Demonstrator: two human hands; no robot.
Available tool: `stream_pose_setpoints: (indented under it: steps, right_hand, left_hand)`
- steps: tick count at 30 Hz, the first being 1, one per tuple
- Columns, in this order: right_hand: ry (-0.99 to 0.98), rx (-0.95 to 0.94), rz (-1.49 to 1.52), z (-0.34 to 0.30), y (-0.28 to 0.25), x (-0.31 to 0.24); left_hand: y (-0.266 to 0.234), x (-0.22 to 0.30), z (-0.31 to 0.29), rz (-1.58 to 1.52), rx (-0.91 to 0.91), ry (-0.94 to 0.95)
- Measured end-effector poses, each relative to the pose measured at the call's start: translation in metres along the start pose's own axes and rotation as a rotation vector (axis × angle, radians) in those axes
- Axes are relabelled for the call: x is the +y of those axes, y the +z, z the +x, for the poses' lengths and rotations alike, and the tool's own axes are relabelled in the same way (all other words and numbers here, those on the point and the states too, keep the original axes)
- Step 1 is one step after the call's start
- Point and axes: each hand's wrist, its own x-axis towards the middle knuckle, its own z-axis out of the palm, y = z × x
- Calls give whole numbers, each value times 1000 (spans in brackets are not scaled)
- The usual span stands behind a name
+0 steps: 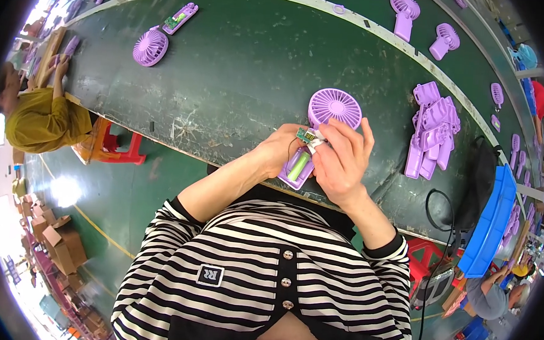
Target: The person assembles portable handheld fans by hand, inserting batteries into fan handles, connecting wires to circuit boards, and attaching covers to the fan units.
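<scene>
A purple handheld fan (335, 107) lies at the table's near edge, its round head away from me and its handle open. A green battery cell (298, 166) lies in the handle shell (289, 179). My left hand (277, 150) is closed round the left side of the handle. Above the handle sits a small green circuit board (304, 135) with a display. My right hand (344, 161) pinches at the board's right edge, its other fingers raised by the fan head. Something white shows at its fingertips; I cannot make out what. A thin dark wire loops beside the left hand.
Stacked purple shells (434, 132) lie to the right, near a blue bin (489, 221) and a black cable (431, 206). Another fan (150, 46) and a handle with a board (180, 18) lie far left. More fans (404, 14) lie beyond the pale rail. A co-worker (50, 118) sits left.
</scene>
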Motion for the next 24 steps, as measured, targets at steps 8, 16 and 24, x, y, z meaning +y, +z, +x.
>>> stream_pose_setpoints:
  steps: [8,16,24]
  right_hand:
    - [25,75,65,-17,5,4]
    - [28,30,67,-17,3,5]
    - [123,-28,66,-17,2,6]
  left_hand:
    - [10,11,-4,-194,70,45]
    - [11,7,-3,-147,102,136]
    - [9,-1,2,-128,135,164]
